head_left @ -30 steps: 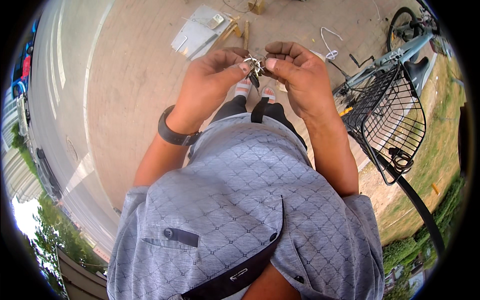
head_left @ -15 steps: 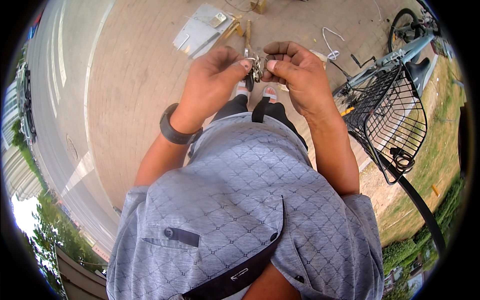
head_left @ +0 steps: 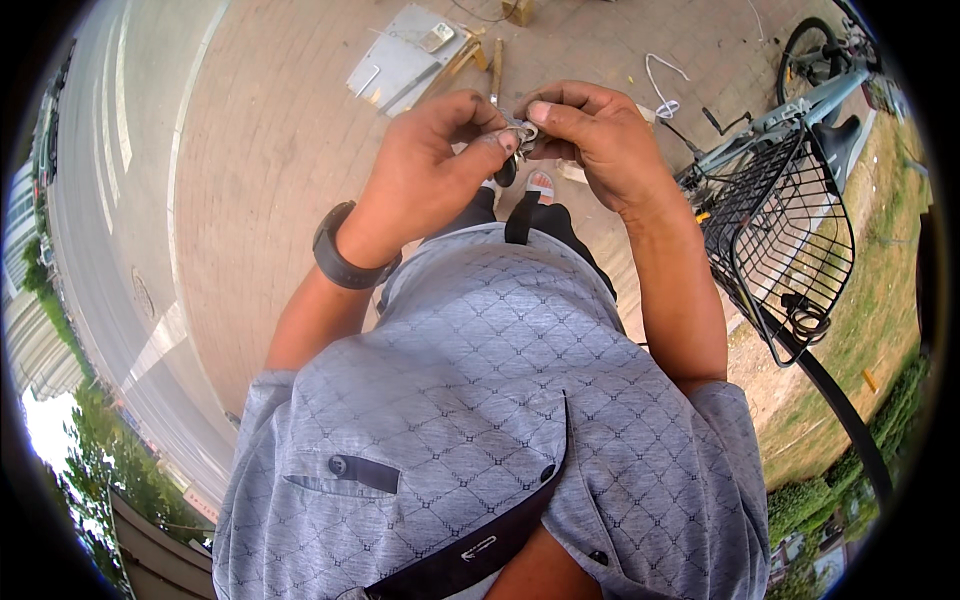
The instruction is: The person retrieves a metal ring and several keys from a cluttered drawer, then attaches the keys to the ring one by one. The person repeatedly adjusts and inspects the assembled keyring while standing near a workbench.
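Both my hands meet in front of me around a bunch of keys (head_left: 528, 131) with small metal pieces and a dark fob (head_left: 507, 172) hanging below. My left hand (head_left: 440, 150), with a dark band on its wrist, pinches the bunch between thumb and forefinger. From the other side my right hand (head_left: 595, 135) grips part of the same bunch, its thumb on top and fingers curled beneath. Fingers cover much of the bunch, so single keys are hard to make out. Beyond the hands a hammer-like tool with a wooden handle (head_left: 497, 65) shows partly.
A grey board (head_left: 405, 45) with a phone-like object (head_left: 437, 38) and a bent metal rod lies on the brick paving ahead. White cord (head_left: 660, 85) is on the ground. To the right stands a bicycle with a black wire basket (head_left: 790, 235); a road runs along the left.
My right hand has moved in against the left, closing the small gap between them. The keys now sit more hidden between the fingers, and the left thumb is slightly lower.
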